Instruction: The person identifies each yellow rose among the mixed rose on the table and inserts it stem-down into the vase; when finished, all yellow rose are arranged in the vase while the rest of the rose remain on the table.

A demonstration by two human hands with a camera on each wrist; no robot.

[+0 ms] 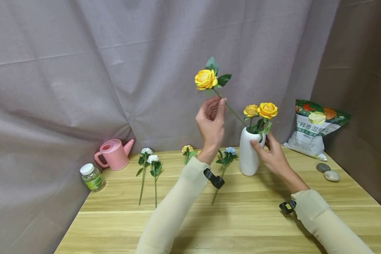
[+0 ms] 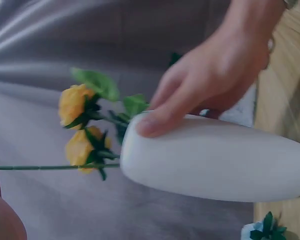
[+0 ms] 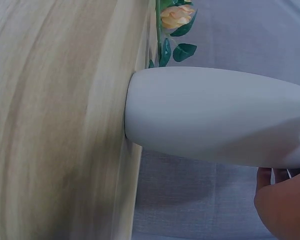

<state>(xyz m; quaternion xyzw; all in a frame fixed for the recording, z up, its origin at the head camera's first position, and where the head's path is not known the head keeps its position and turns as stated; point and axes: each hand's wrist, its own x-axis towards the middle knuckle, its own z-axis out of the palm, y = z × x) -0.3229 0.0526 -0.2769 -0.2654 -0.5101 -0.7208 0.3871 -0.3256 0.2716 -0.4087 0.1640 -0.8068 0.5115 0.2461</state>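
Note:
My left hand (image 1: 211, 121) pinches the stem of a yellow rose (image 1: 206, 79) between thumb and fingers, bloom up and to the left. Its stem (image 2: 50, 167) slants down to the mouth of a white vase (image 1: 248, 155), where the lower end is hidden. Two more yellow roses (image 1: 268, 110) with green leaves stand in the vase. With the thumb on the front and fingers round the far side, my right hand (image 1: 274, 155) grips the vase near its rim. In the right wrist view, the vase's base meets the wooden table (image 3: 65, 120).
Two white flowers (image 1: 153, 158), a blue flower (image 1: 230, 150) and a yellow flower (image 1: 187, 149) lie on the table. A pink watering can (image 1: 115, 155) and a lidded jar (image 1: 93, 180) stand left. At right are a fertilizer bag (image 1: 308, 141) and two stones (image 1: 332, 175). Grey cloth hangs behind.

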